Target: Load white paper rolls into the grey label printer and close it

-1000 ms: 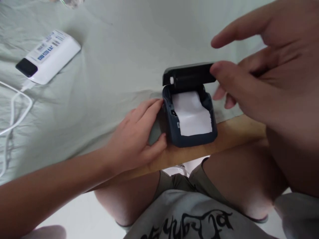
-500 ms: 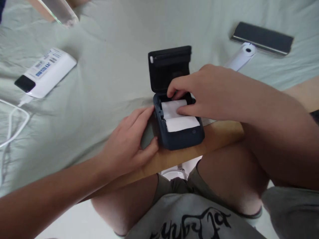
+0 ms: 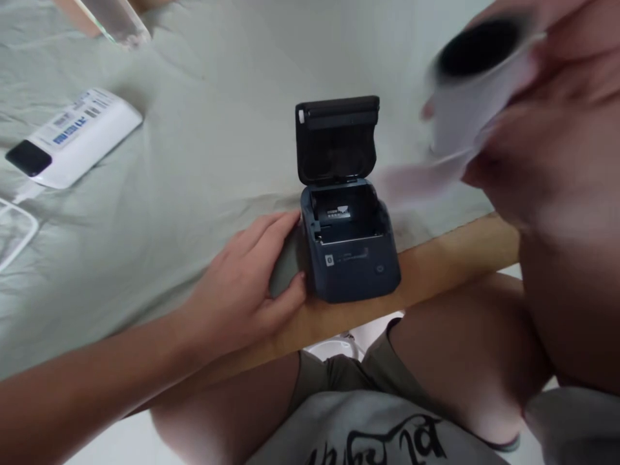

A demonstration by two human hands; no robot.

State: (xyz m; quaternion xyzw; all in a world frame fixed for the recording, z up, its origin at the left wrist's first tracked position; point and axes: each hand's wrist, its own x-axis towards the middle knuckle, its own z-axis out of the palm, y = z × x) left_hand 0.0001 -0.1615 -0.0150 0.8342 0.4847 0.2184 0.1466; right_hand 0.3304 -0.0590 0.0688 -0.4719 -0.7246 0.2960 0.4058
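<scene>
Wood point(image 3: 450, 252) is showing along the near edge, beyond it a green cloth point(image 3: 232, 148). The left hand point(image 3: 237, 278) is lying loosely, its fingers touching the printer's left side without clutching it. The printer point(image 3: 358, 278) is sitting at the cloth's edge, partly over the wood. Its lid point(image 3: 336, 148) is standing raised and its bay point(image 3: 346, 226) is holding no paper, so I'm counting the opening and emptying as done. Up to the right, the blurred right hand point(image 3: 562, 135) is grasping the paper roll point(image 3: 460, 110), clear of the printer. Closing the lid is remaining undone; whether the roll is going back, I'm unable to tell. Farther off, left, a white device point(image 3: 92, 139) is lying apart.
</scene>
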